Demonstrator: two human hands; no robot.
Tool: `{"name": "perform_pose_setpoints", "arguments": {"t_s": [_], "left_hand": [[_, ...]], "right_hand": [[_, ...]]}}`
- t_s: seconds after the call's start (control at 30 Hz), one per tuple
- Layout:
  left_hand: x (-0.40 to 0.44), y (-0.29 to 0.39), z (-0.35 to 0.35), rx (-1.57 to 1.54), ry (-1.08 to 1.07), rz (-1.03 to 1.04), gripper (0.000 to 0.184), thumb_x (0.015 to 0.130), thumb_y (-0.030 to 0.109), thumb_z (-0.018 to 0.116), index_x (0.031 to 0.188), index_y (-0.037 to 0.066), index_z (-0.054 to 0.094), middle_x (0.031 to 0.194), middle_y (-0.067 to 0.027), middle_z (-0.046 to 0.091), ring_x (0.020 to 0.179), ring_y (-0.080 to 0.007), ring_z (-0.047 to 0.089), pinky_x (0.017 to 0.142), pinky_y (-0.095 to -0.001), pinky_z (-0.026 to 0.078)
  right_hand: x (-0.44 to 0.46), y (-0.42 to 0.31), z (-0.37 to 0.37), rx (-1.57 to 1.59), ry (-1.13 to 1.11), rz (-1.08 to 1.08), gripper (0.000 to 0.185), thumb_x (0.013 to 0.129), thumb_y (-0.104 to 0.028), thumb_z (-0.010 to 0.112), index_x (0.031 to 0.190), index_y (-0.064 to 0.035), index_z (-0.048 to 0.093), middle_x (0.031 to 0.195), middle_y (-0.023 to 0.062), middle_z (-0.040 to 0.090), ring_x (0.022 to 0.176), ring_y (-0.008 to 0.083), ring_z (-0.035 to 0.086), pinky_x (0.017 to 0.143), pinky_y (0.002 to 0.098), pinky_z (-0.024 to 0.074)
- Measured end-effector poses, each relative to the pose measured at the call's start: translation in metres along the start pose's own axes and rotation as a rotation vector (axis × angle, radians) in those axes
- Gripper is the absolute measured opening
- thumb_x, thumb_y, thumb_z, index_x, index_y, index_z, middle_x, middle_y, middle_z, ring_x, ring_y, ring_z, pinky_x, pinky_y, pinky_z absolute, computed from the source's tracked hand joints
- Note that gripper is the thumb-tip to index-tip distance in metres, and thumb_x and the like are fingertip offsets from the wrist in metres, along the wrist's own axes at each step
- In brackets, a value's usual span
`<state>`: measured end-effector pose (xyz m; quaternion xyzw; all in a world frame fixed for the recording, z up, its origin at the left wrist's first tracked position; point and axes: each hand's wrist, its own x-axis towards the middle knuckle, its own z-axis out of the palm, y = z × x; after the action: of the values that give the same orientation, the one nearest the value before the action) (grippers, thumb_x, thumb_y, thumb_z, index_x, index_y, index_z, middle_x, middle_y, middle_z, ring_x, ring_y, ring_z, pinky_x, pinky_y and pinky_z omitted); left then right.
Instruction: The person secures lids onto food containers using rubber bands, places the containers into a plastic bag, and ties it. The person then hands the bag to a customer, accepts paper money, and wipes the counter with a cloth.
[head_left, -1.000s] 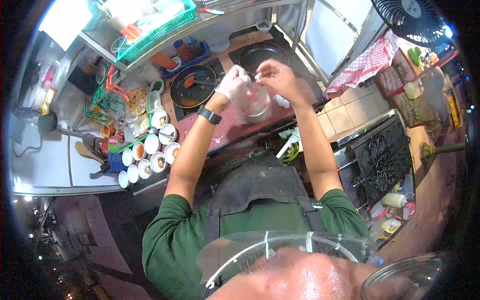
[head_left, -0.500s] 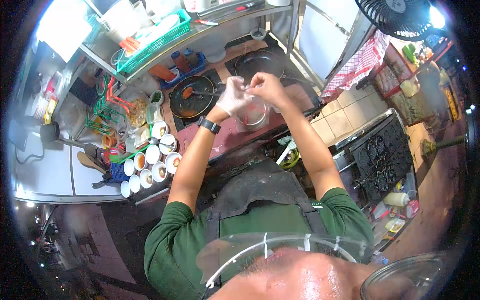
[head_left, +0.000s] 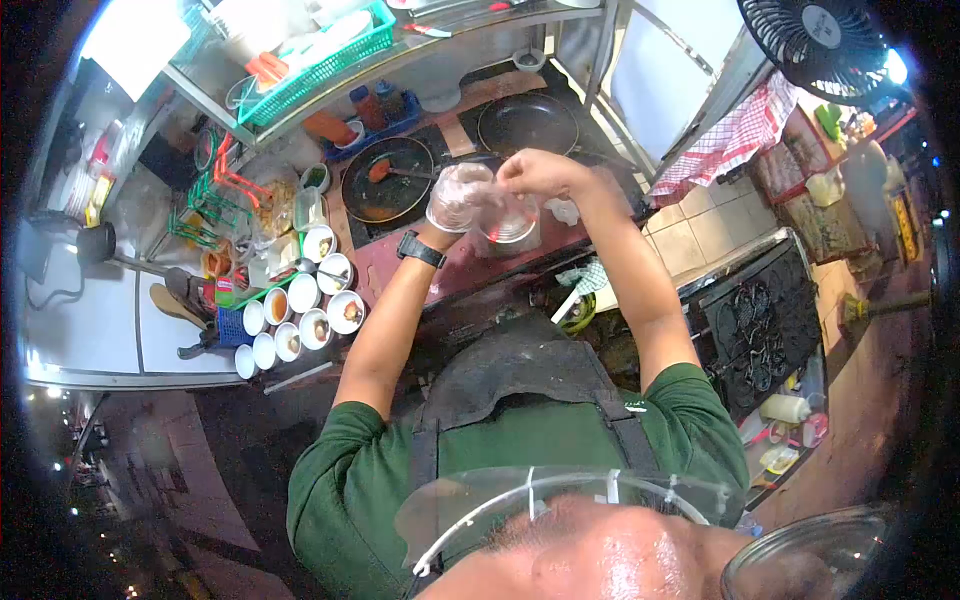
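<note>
The left hand (head_left: 462,198), in a thin clear glove, is partly closed with its fingers curled; blur hides whether it grips anything. The right hand (head_left: 540,173), ungloved, is narrow, its fingertips drawn together beside the left hand; what they pinch is too small to tell. Just below the two hands, a clear container (head_left: 510,229) with a red mark sits at the red front strip of the counter (head_left: 455,268); whether either hand touches it cannot be told.

Behind, two dark pans lie side by side: the left pan (head_left: 400,200) holds a red-headed utensil (head_left: 379,170), and the right pan (head_left: 528,132) stands near the metal frame. Ten white bowls (head_left: 304,292) cluster at the left, some with food in them. One green basket (head_left: 318,74) rests on the shelf above. At the right are one black fan (head_left: 800,45) and one red-and-white checked cloth (head_left: 735,135), over a tiled floor (head_left: 692,242).
</note>
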<state>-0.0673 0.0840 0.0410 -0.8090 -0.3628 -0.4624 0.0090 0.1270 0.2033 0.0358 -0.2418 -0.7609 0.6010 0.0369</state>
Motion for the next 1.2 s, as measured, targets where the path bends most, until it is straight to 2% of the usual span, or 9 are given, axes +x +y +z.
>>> {"name": "perform_pose_setpoints", "arguments": {"t_s": [0.1, 0.3, 0.47, 0.53, 0.7, 0.83, 0.93, 1.0, 1.2], "left_hand": [[-0.016, -0.013, 0.008, -0.117, 0.042, -0.086, 0.015, 0.076, 0.006, 0.076, 0.089, 0.013, 0.071, 0.096, -0.0112, 0.071, 0.089, -0.0289, 0.069, 0.081, -0.0392, 0.055], [-0.057, -0.009, 0.016, -0.573, -0.12, -0.63, 0.006, 0.091, 0.001, 0.066, 0.086, 0.004, 0.063, 0.102, -0.0083, 0.073, 0.096, -0.0211, 0.069, 0.088, -0.0344, 0.053], [-0.057, -0.017, 0.015, -0.545, -0.143, -0.443, 0.006, 0.091, 0.001, 0.066, 0.086, 0.004, 0.064, 0.095, -0.007, 0.071, 0.088, -0.0206, 0.068, 0.082, -0.0337, 0.053], [-0.03, 0.0, 0.003, -0.298, -0.249, -0.115, 0.008, 0.085, 0.0, 0.068, 0.084, 0.007, 0.064, 0.091, -0.0095, 0.07, 0.084, -0.0259, 0.067, 0.076, -0.0357, 0.053], [-0.031, -0.001, 0.016, -0.158, -0.131, -0.108, 0.008, 0.086, 0.011, 0.069, 0.086, 0.01, 0.061, 0.09, -0.0099, 0.065, 0.079, -0.0287, 0.065, 0.072, -0.0394, 0.052], [-0.024, 0.012, 0.021, -0.211, -0.032, -0.267, 0.015, 0.093, 0.016, 0.064, 0.105, 0.007, 0.061, 0.104, -0.0128, 0.063, 0.09, -0.0302, 0.065, 0.077, -0.0385, 0.053], [-0.018, 0.011, 0.022, -0.331, -0.03, -0.495, 0.022, 0.098, 0.017, 0.058, 0.115, 0.004, 0.058, 0.124, -0.0174, 0.059, 0.101, -0.0339, 0.064, 0.083, -0.0402, 0.053], [-0.011, 0.002, 0.025, -0.225, -0.053, -0.381, 0.019, 0.099, 0.018, 0.056, 0.112, 0.005, 0.058, 0.128, -0.0189, 0.057, 0.102, -0.0356, 0.064, 0.085, -0.0417, 0.053], [0.0, -0.017, 0.025, -0.228, -0.245, -0.223, 0.023, 0.101, 0.025, 0.052, 0.108, 0.004, 0.057, 0.123, -0.02, 0.052, 0.102, -0.0342, 0.059, 0.093, -0.0412, 0.049]], "right_hand": [[-0.025, -0.019, -0.001, 0.142, 0.197, -0.248, 0.012, 0.084, -0.008, 0.078, 0.093, -0.0023, 0.072, 0.084, 0.0042, 0.071, 0.076, 0.0146, 0.065, 0.071, 0.0331, 0.0523], [-0.038, 0.009, -0.001, -0.753, 0.456, -0.596, 0.011, 0.074, -0.006, 0.074, 0.084, -0.0089, 0.07, 0.085, 0.0065, 0.068, 0.087, 0.0259, 0.065, 0.074, 0.0362, 0.0527], [-0.057, 0.001, 0.011, -0.996, 0.536, -0.512, 0.008, 0.074, -0.01, 0.071, 0.082, -0.012, 0.071, 0.085, 0.0049, 0.069, 0.086, 0.0271, 0.062, 0.078, 0.0385, 0.0514], [-0.062, -0.005, 0.011, -1.089, 0.538, -0.463, 0.012, 0.073, -0.012, 0.075, 0.085, -0.0118, 0.075, 0.089, 0.0042, 0.071, 0.086, 0.0278, 0.062, 0.082, 0.0392, 0.0504], [-0.028, 0.038, 0.025, -0.239, 0.355, -0.576, 0.011, 0.076, -0.01, 0.08, 0.086, -0.007, 0.075, 0.09, 0.0069, 0.072, 0.081, 0.0207, 0.066, 0.076, 0.036, 0.0509], [-0.029, 0.031, 0.067, 0.509, 0.577, -0.442, 0.014, 0.088, -0.003, 0.074, 0.1, -0.004, 0.068, 0.086, -0.0009, 0.066, 0.082, 0.0078, 0.063, 0.07, 0.0249, 0.0512], [-0.035, 0.021, 0.062, 0.488, 0.517, -0.367, 0.01, 0.085, -0.006, 0.077, 0.093, -0.005, 0.07, 0.088, -0.0005, 0.067, 0.088, 0.011, 0.063, 0.077, 0.0289, 0.0517], [-0.035, 0.019, 0.056, -0.201, 0.623, -0.655, 0.008, 0.081, -0.009, 0.079, 0.086, -0.0063, 0.073, 0.089, 0.0003, 0.069, 0.097, 0.0154, 0.062, 0.089, 0.0335, 0.0487], [-0.021, 0.037, 0.044, -0.077, 0.438, -0.542, 0.007, 0.079, -0.011, 0.08, 0.084, -0.0077, 0.077, 0.087, 0.0008, 0.07, 0.102, 0.0171, 0.059, 0.091, 0.0336, 0.0452]]}}
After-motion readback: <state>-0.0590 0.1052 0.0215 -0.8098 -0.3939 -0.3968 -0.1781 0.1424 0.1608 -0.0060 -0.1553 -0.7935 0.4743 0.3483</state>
